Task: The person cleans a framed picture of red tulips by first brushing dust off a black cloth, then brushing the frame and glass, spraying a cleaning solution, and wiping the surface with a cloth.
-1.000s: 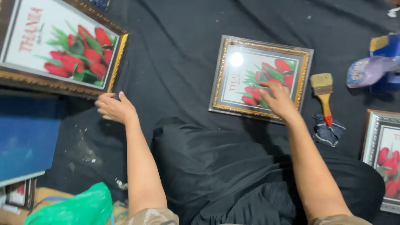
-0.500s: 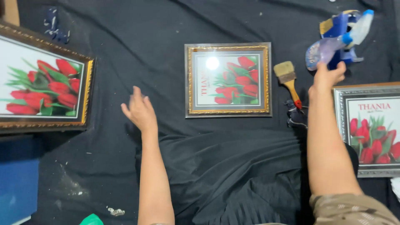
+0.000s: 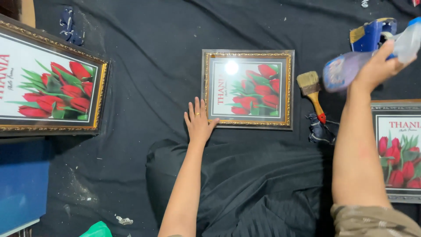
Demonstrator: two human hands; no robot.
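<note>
**me:** Black cloth (image 3: pixel 144 52) covers everything on my feed. Big gold-framed tulip picture (image 3: pixel 48 85) lies far left, and another framed print (image 3: pixel 401 149) is cut off at the right edge.

**other:** And the middle one?

**me:** Small gold frame (image 3: pixel 247 89) sits dead centre. My left hand (image 3: pixel 198 123) lies flat and open, fingers spread, thumb touching its near-left corner. My right hand (image 3: pixel 377 66) is wrapped around a clear spray bottle (image 3: pixel 364 57), lifted at far right. Paintbrush (image 3: pixel 312 90) lies just right of the frame.
</note>
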